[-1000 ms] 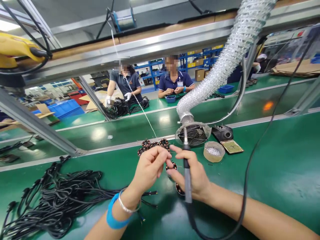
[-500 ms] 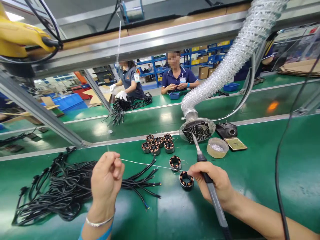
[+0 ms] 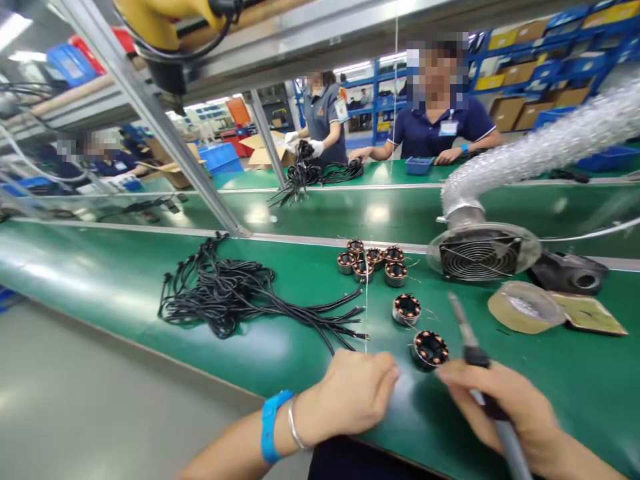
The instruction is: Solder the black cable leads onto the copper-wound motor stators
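My left hand [image 3: 357,390], with a blue band and a silver bangle at the wrist, is closed near the bench's front edge. A thin pale wire [image 3: 367,300] runs upward from it. My right hand [image 3: 505,400] holds a soldering iron [image 3: 477,357], its tip pointing up and away. The fingertips of that hand are at the right side of a round copper-wound coil ring [image 3: 430,349]. Another coil ring [image 3: 407,309] stands just behind. Farther back is a group of several coil rings [image 3: 363,269]. Black cables [image 3: 225,287] lie in a heap to the left.
A fume fan [image 3: 480,257] with a silver hose [image 3: 540,147] stands behind the iron. Right of it are a round tub [image 3: 525,307], a sponge tray [image 3: 590,313] and a black holder [image 3: 570,272]. People work across the green bench [image 3: 300,353]; a metal post [image 3: 165,127] rises at left.
The view has swung left. My left hand has come down and right, closer to my right hand, and the wire now runs upward instead of across to the coil ring.
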A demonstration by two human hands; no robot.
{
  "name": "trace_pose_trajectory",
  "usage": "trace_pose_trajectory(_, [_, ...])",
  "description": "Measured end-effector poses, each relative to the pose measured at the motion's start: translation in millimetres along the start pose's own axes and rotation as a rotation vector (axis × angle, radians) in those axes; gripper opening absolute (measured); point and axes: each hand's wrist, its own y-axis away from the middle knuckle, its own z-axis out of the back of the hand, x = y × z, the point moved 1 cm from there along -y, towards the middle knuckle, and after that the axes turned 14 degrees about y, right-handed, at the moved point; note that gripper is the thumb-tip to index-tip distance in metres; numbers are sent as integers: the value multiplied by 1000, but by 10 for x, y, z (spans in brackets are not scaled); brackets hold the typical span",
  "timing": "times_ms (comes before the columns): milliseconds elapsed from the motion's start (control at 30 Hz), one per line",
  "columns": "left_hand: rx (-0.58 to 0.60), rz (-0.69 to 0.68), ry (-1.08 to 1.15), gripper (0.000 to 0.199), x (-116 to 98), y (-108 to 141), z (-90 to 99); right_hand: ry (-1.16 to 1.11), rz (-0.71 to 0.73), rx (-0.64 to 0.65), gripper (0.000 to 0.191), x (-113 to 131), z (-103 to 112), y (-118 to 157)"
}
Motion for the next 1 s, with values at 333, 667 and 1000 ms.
trace_pose_trajectory(333, [-135, 80, -174, 30, 1037, 384, 519, 249, -43, 39, 32, -419, -110, 127])
trace_pose_trajectory(667, [-58, 48, -249, 26, 1353, -87, 942, 136, 9, 61, 27, -459, -333, 162])
trace_pose_trajectory(1000, [-167, 91, -243, 23, 1362, 232, 1051, 182, 21, 65, 28, -520, -354, 239])
